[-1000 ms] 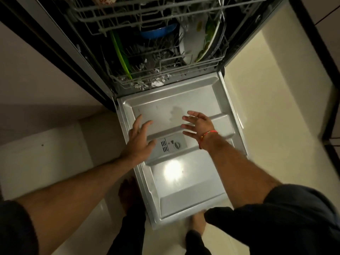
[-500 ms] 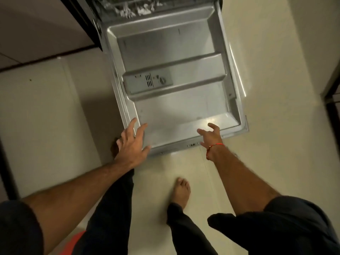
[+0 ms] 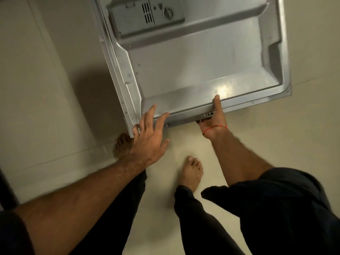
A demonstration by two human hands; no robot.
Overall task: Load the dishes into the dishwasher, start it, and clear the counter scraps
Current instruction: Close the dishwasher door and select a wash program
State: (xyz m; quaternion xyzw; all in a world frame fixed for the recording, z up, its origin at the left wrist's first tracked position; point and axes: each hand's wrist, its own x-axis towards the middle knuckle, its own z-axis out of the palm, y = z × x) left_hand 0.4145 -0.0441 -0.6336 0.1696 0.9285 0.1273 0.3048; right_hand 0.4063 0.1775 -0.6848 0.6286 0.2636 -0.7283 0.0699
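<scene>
Dishwasher door (image 3: 193,67): lowered open, metal liner up, at 12 o'clock. Right hand (image 3: 214,120): clamped on the door's front edge, thumb on top, fingers beneath. Left hand (image 3: 150,137): fingers spread, at the door's 7 o'clock corner; contact unclear. Detergent dispenser (image 3: 145,15): lid closed.
</scene>
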